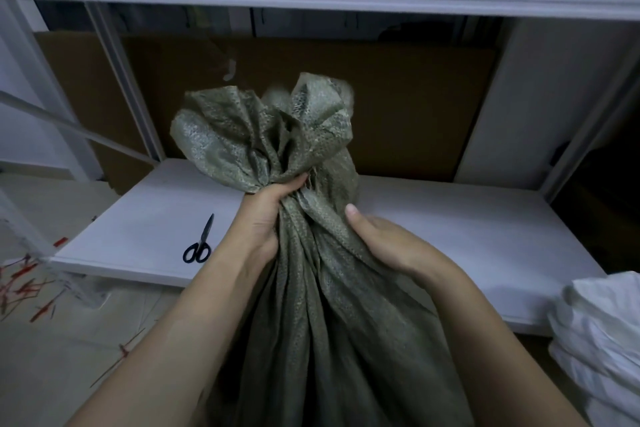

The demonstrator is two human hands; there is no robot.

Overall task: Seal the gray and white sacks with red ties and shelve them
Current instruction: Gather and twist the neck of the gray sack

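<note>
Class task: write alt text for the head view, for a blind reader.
The left hand grips the gathered neck of a gray sack, the right hand holds it just below. Scissors lie on the white shelf behind.

Forearms enter from 6 o'clock; left hand (266, 215) grips sack (263, 135) neck, right hand (384, 239) clasps sack at its 4 o'clock.

White shelf unit (450, 236) w/ cardboard (398, 107) behind; pale floor (69, 385), dim

Scissors (197, 246) on shelf (450, 218) left of sack (263, 135), second sack (602, 322) at right
</note>
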